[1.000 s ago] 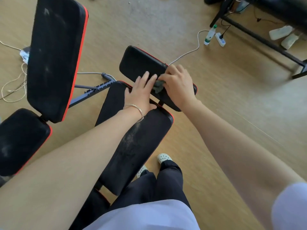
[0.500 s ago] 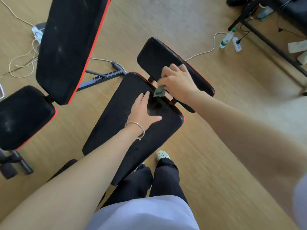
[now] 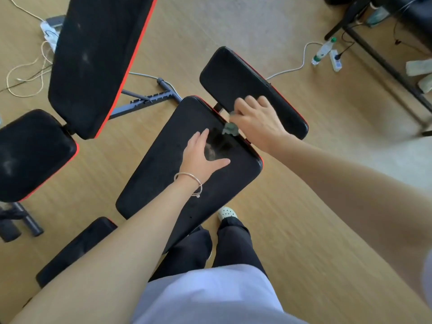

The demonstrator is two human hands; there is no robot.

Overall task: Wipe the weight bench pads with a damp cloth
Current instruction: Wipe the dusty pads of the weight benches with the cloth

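I am pinching the cloth (image 3: 230, 128) in my right grip (image 3: 257, 122) at the centre pad's (image 3: 163, 174) far edge, my left grip (image 3: 203, 157) lying spread flat beside it, with only that patch looking wiped and the other pads (image 3: 93, 54) looking dusty.

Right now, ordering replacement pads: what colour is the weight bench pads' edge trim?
Red-orange edge trim, clearest in the head view.

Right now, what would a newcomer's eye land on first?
A black, red-edged bench pad fills the centre. The left hand lies flat on it, and the right hand holds a grey-green cloth at its far edge. Upper left, a second bench's long pad shows dusty smears.
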